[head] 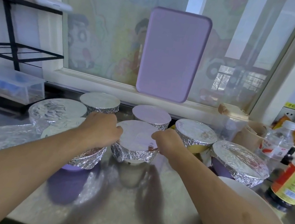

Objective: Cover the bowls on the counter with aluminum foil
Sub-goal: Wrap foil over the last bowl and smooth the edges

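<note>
A purple bowl (71, 167) capped in crinkled foil stood nearest on the steel counter (124, 216). Behind it, mid-counter, the left hand (103, 130) and right hand (168, 143) curled their fingers round opposite sides of the foil-covered centre bowl (135, 143), pressing its wrinkled skirt. Five more foil-topped bowls ringed it toward the back edge. A lilac board (172, 55) leaned against the window.

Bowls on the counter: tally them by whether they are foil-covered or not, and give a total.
Foil-covered bowls: 7
Uncovered bowls: 1, the white bowl at the right forearm
Total: 8
</note>
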{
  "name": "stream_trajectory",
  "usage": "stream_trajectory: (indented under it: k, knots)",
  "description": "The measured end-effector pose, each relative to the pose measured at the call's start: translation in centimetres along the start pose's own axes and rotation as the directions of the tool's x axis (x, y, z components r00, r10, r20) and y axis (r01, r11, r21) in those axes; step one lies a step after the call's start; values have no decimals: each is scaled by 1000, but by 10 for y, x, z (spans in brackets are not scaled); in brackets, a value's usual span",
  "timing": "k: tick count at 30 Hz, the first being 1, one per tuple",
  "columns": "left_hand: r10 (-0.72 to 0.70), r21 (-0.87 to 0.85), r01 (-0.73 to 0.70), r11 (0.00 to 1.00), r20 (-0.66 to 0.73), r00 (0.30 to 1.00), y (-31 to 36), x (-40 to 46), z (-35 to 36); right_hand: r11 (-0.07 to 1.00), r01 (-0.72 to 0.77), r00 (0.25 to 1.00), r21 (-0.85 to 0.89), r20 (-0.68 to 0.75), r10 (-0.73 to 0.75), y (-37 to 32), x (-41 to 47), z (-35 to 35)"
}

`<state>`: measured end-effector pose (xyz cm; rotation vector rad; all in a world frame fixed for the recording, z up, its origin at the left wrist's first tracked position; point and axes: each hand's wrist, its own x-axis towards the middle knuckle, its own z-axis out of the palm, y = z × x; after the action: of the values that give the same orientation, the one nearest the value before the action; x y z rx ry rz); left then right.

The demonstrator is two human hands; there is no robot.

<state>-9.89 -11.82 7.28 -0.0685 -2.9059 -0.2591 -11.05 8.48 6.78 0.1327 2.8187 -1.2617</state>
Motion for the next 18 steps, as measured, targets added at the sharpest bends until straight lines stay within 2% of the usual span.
stream_trajectory:
  k: [2,6,9,13,18]
  knots:
    - [-1,-38,0,999,-19,1000,0,-4,-1,998,21,1000,-54,-19,-22,1,-6,-5]
    - [64,-151,-80,985,-106,992,11,-23,-8,998,63,990,-15,-122,-65,5,-28,-19]
    - [98,-294,-150,944,-182,978,17,-43,-12,971,213,954,-107,-190,-230,-5,-50,-21]
    - [128,-346,-222,911,-274,953,0,-71,-12,902,378,898,-207,-154,-412,-27,-81,0]
    - [63,-317,-164,934,-306,950,-54,-109,-27,817,531,825,-226,-81,-559,-70,-109,59]
